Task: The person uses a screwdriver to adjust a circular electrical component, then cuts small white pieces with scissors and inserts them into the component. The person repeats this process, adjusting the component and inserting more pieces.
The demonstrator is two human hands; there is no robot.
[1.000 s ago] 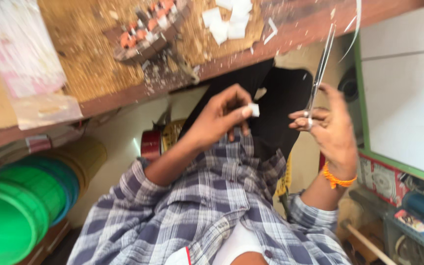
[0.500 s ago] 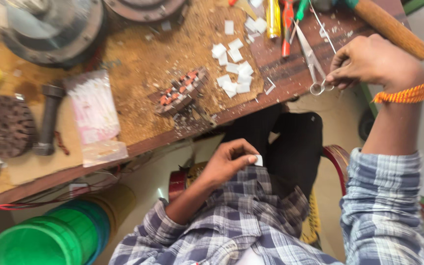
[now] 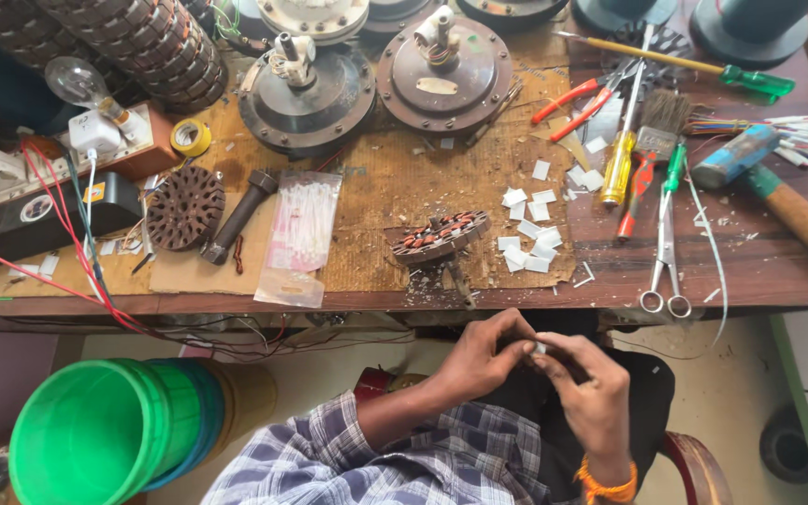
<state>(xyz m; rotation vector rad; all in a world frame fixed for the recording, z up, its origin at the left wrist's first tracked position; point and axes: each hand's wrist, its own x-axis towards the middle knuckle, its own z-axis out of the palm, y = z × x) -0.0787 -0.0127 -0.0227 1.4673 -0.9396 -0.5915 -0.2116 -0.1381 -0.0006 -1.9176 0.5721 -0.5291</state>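
Below the workbench edge, over my lap, my left hand (image 3: 484,358) and my right hand (image 3: 588,385) meet on a small white paper piece (image 3: 539,348), pinched between the fingertips of both. An orange band circles my right wrist. On the bench just above lies a wound motor stator (image 3: 440,235) with orange coils. Several cut white paper pieces (image 3: 527,234) are scattered beside it. A pair of scissors (image 3: 663,252) lies flat near the front edge, to the right, with no hand on it.
Fan motor housings (image 3: 307,89) and a stack of stator cores (image 3: 147,47) stand at the back. Screwdrivers, pliers, a brush and a hammer (image 3: 778,192) lie at right. A plastic packet (image 3: 299,234), a bulb and wires sit at left. Green buckets (image 3: 95,435) stand on the floor.
My right hand has left the scissors on the bench and come down to my left hand. Both now hold the white paper piece. The camera view has tilted up over the bench.
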